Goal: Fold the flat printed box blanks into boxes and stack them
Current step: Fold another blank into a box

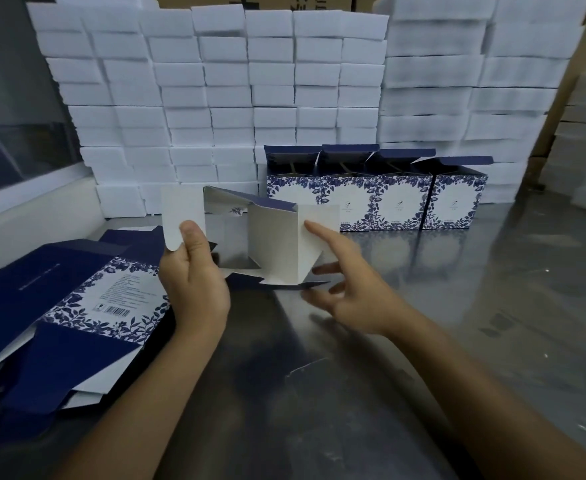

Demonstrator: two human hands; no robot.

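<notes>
**A:** what's on your feed right now?

**B:** Watching from my desk. The left hand pinches a white flap of a half-opened box, thumb on top, fingers curled behind it. The box is held just above the bench, about dead centre, white inside facing me, blue outside turned away.

**A:** and the other hand?

**B:** The right hand is released, fingers spread and straight, index tip touching the box's right panel at about 3 o'clock from it. It's gripping nothing.

**A:** where's the rest of the stuff?

**B:** A pile of flat blanks lies at 9 o'clock, blue with a floral print and a barcode facing up. At 1 o'clock, four folded boxes stand in a row, touching side by side, top flaps open. Behind them, at 12, a wall of white foam blocks.
</notes>
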